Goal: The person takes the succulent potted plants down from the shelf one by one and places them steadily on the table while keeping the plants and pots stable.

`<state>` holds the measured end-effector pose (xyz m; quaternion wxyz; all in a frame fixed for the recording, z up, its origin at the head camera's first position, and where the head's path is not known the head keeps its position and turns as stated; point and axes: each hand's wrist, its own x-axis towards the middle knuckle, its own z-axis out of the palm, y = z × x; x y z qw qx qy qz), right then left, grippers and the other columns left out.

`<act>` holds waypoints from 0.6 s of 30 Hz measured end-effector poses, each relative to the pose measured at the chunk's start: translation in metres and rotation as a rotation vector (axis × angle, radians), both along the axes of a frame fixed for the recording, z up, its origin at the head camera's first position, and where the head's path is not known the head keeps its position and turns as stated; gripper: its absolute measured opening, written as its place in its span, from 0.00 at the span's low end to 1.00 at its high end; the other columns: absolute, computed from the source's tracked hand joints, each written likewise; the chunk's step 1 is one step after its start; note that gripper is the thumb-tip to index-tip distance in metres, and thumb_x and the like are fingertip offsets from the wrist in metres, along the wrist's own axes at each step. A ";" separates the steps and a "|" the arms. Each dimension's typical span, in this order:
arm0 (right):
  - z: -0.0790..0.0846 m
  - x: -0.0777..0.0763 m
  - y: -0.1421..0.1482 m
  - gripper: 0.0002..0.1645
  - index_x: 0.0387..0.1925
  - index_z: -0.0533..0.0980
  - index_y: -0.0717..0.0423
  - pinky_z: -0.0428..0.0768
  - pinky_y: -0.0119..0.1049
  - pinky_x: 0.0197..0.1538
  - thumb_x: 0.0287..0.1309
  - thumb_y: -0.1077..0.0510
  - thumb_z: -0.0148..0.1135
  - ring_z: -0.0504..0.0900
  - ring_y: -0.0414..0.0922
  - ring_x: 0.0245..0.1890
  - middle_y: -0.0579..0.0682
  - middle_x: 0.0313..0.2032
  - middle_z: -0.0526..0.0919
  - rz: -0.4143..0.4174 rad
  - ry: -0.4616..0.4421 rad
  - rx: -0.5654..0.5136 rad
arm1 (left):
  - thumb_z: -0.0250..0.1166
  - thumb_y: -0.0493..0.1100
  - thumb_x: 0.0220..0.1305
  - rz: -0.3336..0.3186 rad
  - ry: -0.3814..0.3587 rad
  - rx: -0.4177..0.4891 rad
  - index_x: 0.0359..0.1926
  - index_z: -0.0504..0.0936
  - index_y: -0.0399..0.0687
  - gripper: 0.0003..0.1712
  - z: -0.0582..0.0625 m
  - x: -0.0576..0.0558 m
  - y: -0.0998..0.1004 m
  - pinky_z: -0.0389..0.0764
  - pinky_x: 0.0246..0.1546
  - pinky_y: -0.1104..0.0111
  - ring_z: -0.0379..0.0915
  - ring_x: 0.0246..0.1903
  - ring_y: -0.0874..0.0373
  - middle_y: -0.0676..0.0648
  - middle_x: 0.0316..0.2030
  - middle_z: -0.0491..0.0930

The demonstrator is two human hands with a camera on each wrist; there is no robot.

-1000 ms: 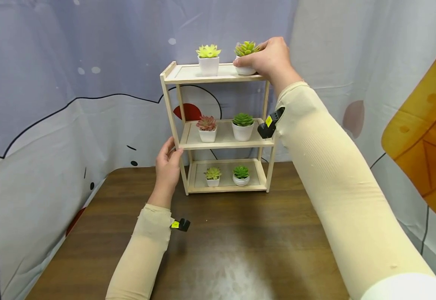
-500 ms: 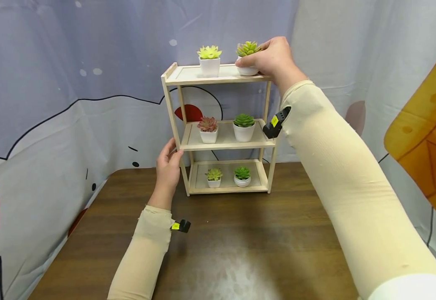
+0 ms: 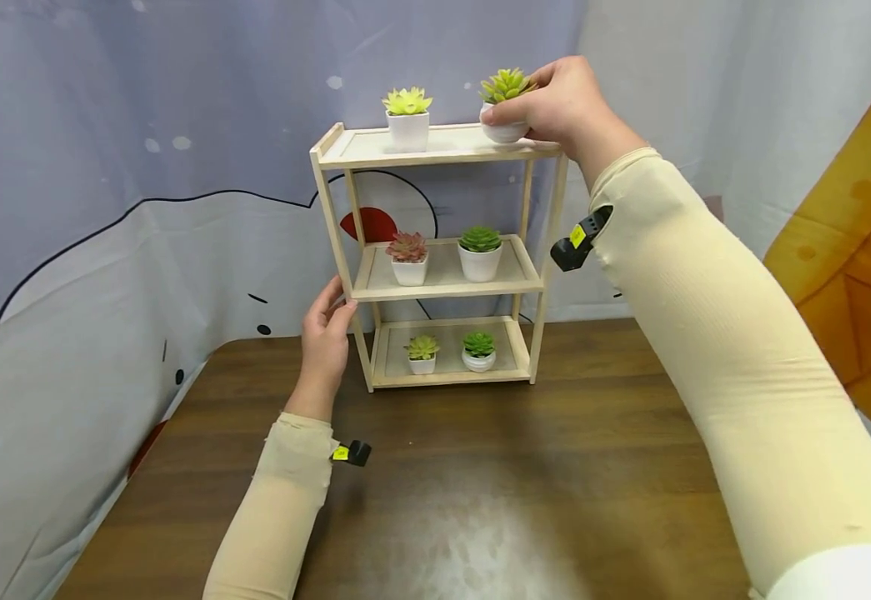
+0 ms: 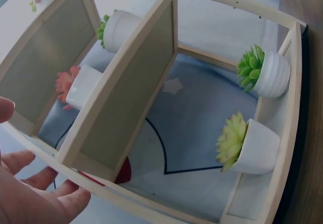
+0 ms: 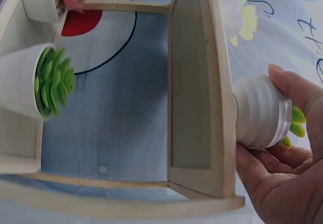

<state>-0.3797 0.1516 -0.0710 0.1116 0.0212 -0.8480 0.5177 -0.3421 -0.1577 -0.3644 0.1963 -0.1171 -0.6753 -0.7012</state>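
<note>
My right hand (image 3: 566,104) grips a green succulent in a round, ribbed white pot (image 5: 260,113), close over the right end of the top shelf, thumb on one side and fingers on the other. My left hand (image 3: 324,342) is at the left front post of the light wooden three-tier rack (image 3: 446,292); its fingers (image 4: 38,181) lie loosely extended, overlapping the post in the left wrist view. A yellow-green succulent in a square white pot (image 3: 408,132) stands left of centre on the top shelf.
On the middle shelf stand a reddish succulent (image 3: 408,260) and a dark green one (image 3: 480,254). Below them are a small yellow-green succulent (image 3: 422,354) and a small green one (image 3: 478,352). The rack is on a brown wooden table (image 3: 435,492), with a printed curtain (image 3: 202,258) behind.
My right hand has moved the ribbed pot to the right and slightly up along the top shelf. The left hand stays at its post while the head view shifts a little.
</note>
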 end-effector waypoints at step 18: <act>-0.002 0.026 0.033 0.27 0.43 0.85 0.48 0.84 0.24 0.37 0.38 0.55 0.88 0.80 0.36 0.35 0.41 0.37 0.83 0.062 0.056 -0.009 | 0.53 0.43 0.78 -0.063 0.005 -0.013 0.80 0.60 0.51 0.33 -0.004 0.004 -0.005 0.64 0.74 0.50 0.62 0.74 0.49 0.46 0.77 0.63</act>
